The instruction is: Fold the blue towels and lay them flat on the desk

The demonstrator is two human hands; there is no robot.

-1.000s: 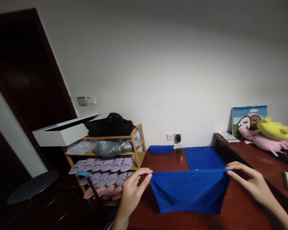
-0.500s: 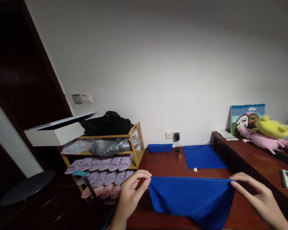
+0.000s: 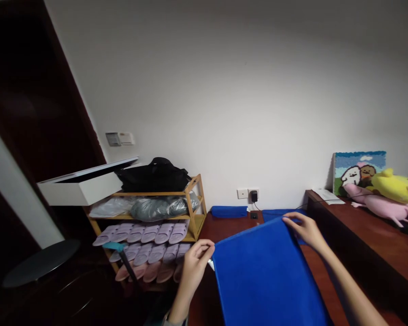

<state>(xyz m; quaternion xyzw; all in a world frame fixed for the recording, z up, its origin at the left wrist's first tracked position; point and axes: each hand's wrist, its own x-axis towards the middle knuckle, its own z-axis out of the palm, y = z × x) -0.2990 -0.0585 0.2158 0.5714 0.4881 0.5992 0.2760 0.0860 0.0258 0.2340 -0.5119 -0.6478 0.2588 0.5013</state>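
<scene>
A blue cloth (image 3: 265,276) hangs spread between my two hands above the dark red table (image 3: 224,228). Its upper left corner is pinched by my left hand (image 3: 197,260), with a small white tag beside the fingers. My right hand (image 3: 304,230) pinches the upper right corner, held higher and farther forward. A rolled or folded blue cloth (image 3: 229,212) lies at the table's back left. Another blue cloth (image 3: 272,214) lies flat at the back, mostly hidden behind the held one.
To the left stands a wooden rack (image 3: 199,222) with slippers, bagged items, a black bag (image 3: 154,176) and a white box (image 3: 81,190). A plugged adapter (image 3: 254,196) is on the wall. Plush toys (image 3: 382,203) lie on the raised surface at right.
My right hand has moved up, forward and to the left with its corner. The held cloth's top edge now slants, more of its face shows, and it covers much of the flat cloth behind.
</scene>
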